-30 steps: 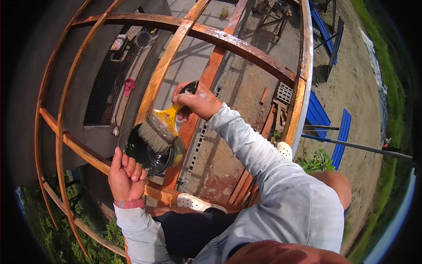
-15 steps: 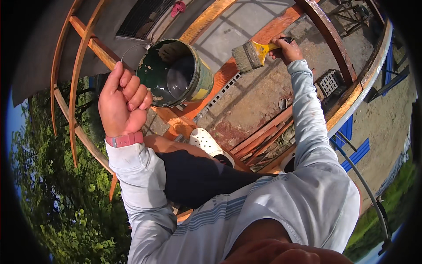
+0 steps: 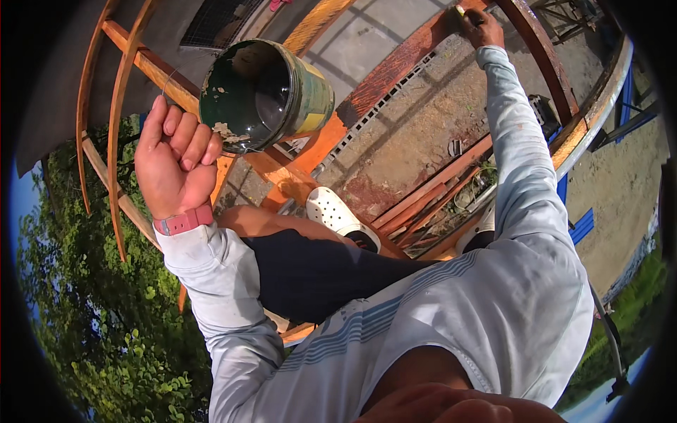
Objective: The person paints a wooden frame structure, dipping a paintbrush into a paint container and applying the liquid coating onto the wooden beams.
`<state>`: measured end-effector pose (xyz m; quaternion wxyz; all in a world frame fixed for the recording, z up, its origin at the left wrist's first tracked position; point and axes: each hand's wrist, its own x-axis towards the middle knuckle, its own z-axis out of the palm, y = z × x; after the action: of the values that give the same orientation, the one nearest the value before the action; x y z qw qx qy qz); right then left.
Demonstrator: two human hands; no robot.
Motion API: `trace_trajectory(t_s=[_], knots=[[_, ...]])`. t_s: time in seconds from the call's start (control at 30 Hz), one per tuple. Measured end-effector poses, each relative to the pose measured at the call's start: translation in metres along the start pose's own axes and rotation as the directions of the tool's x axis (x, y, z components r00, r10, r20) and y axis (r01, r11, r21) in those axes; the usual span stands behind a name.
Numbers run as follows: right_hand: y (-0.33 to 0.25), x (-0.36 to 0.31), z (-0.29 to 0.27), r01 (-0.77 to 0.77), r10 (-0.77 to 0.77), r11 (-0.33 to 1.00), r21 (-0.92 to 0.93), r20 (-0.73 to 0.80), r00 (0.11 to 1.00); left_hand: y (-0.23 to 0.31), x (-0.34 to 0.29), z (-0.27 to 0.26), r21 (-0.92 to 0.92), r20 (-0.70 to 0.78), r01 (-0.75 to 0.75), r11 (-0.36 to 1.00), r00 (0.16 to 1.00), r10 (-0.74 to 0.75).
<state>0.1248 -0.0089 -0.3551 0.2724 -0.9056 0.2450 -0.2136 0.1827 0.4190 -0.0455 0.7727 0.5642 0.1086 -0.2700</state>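
Note:
My left hand [image 3: 176,156], with a red watch band [image 3: 185,221] at the wrist, is closed on the thin wire handle of a paint bucket [image 3: 310,100]. The bucket hangs tilted toward me, its dark green inside showing a dark liquid and flaking paint at the rim. Far to the upper right, my right hand [image 3: 485,29] is closed around a paintbrush [image 3: 460,10]. Only a bit of its yellow handle shows clearly; the bristles are in shadow against a long wooden beam [image 3: 395,58], whose far stretch looks darker and redder than its near end.
A dark curved timber [image 3: 539,60] rises at the right, and curved wooden strips [image 3: 121,127] stand at the left. My foot in a white clog [image 3: 330,210] is beside crossing beams. Below lie loose reddish boards [image 3: 430,201] on rough ground. Leafy trees [image 3: 106,317] fill the lower left.
My right hand has reached farther up and away, taking the paintbrush from open air to the far part of the beam. My left hand and the bucket have shifted slightly left.

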Motion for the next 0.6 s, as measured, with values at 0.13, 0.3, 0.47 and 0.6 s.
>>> trace_trajectory(t_s=[0.13,0.3,0.47,0.6], knots=[[-0.061,-0.044,0.032,0.244,-0.243,0.970,0.011,0.118,0.963,0.004,-0.001,-0.005,-0.059,0.022,-0.028,0.998,0.999,0.029],[-0.178,-0.191,0.074,0.221,-0.394,0.907,0.358,0.539,0.744,0.004,-0.003,0.012,-0.055,0.070,-0.113,0.992,0.991,0.116],[-0.242,-0.262,0.119,-0.288,-0.233,0.696,0.658,0.586,0.776,0.009,-0.002,0.010,-0.021,0.147,-0.152,0.988,0.977,0.154],[-0.201,-0.225,0.125,-0.773,-0.027,0.345,0.532,0.829,0.558,0.008,-0.002,0.010,-0.002,0.121,-0.176,0.984,0.977,0.175]])
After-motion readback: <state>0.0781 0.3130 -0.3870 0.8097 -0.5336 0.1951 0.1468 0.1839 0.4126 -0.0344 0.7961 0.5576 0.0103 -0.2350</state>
